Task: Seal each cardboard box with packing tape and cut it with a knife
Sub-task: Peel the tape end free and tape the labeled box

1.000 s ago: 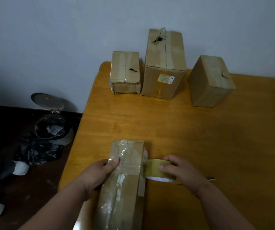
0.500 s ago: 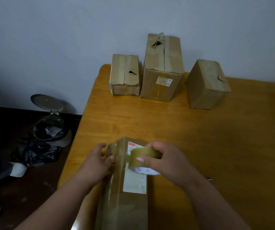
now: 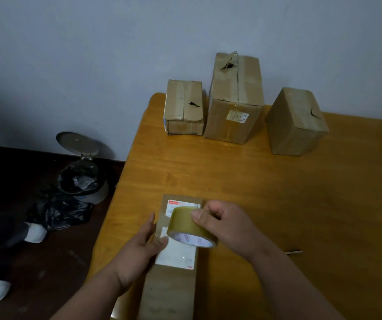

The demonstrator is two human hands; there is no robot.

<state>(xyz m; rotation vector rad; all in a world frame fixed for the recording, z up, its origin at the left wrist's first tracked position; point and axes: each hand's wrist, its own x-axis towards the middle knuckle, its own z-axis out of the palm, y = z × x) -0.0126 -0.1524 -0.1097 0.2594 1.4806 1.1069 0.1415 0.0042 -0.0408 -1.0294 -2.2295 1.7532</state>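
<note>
Head view: tape roll (image 3: 191,226) in curled right-hand grip (image 3: 228,229), over box (image 3: 171,282) under flat left hand (image 3: 139,252)

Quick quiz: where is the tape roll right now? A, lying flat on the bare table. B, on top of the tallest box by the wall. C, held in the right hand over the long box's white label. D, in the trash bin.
C: the right hand grips the tape roll over the white label on the long box.

A long flat cardboard box (image 3: 171,285) lies at the table's (image 3: 277,192) near left edge, white shipping label (image 3: 178,255) facing up. A yellowish roll of packing tape (image 3: 188,227) is tilted over the label. Three taped brown boxes stand along the far edge: small (image 3: 184,107), tall (image 3: 235,100) and angled (image 3: 297,122).
</note>
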